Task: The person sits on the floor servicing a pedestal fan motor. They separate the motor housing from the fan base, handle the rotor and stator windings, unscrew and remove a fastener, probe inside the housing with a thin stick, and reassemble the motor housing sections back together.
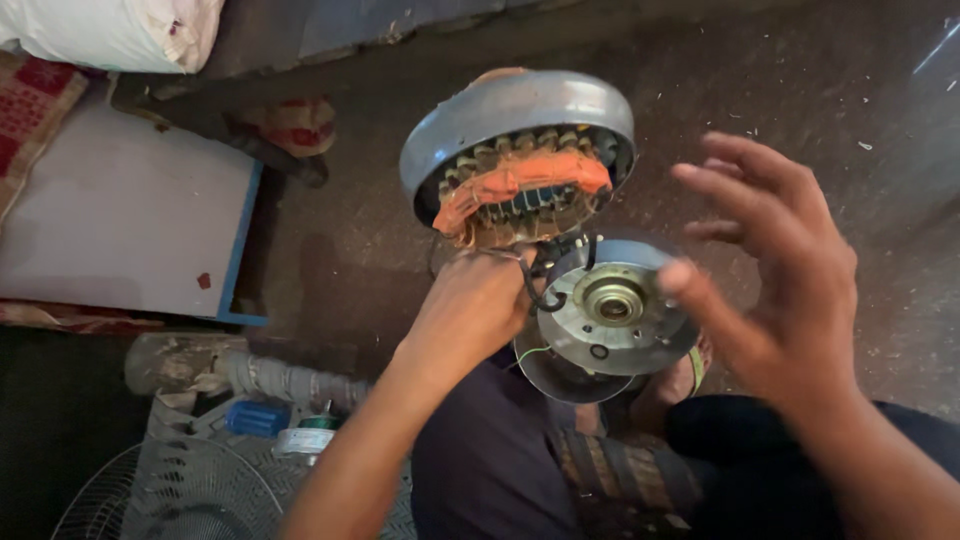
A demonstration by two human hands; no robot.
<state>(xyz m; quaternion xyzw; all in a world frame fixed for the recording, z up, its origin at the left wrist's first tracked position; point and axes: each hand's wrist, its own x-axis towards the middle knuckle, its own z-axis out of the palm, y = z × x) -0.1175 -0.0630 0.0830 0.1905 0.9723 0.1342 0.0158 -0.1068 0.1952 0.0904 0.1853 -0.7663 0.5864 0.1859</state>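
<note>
The left hand (470,305) is clenched on black wires (537,285) between the grey copper-wound motor housing (515,125) and round metal plate (612,322), while the right hand (775,270) hovers spread, holding nothing.

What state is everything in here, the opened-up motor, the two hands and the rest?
Grey metal motor housing: opened, tilted, orange-wrapped copper windings exposed.
Round silver metal end plate with centre bearing: separated, face up.
Black wires: attached, looping between both parts.
Left hand: closed at the wires.
Right hand: open, empty, blurred.
</note>
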